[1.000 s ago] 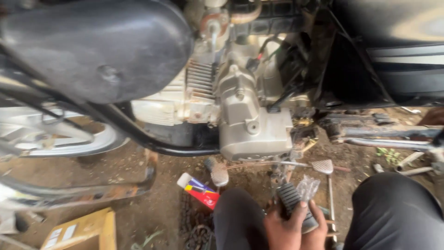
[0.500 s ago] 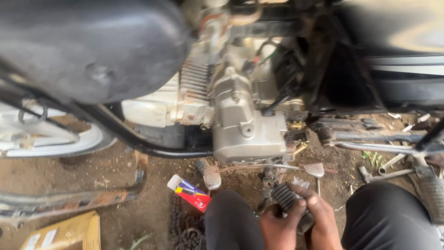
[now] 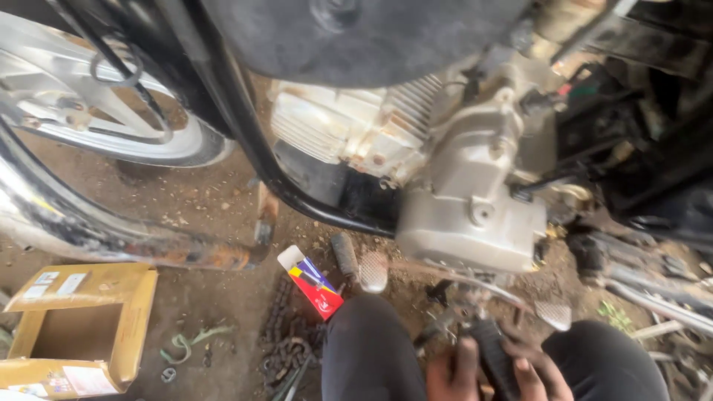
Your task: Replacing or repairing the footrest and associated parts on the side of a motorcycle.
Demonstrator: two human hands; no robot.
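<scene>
My view has swung left and dropped closer since a moment ago: the front wheel (image 3: 111, 111) now fills the upper left, an open cardboard box (image 3: 82, 327) has come into sight at the lower left, and my hands have sunk to the bottom edge of the frame. The black ribbed rubber part (image 3: 492, 356) has stayed with them throughout. My left hand (image 3: 453, 371) is closed round its near side and my right hand (image 3: 536, 367) grips the other, fingers curled over it; both are narrow, wrapped on that one part, between my knees and just below the silver engine case (image 3: 475, 223). The shift suggests I have leaned in toward the underside of the motorcycle while keeping my hold. On the dirt floor (image 3: 193, 215), a red and white carton (image 3: 312, 286) lies beside a loose drive chain (image 3: 286, 345), well left of my hands. A metal foot pedal (image 3: 373, 271) hangs between the carton and the engine. Blur hides how the rubber part meets the bike.
</scene>
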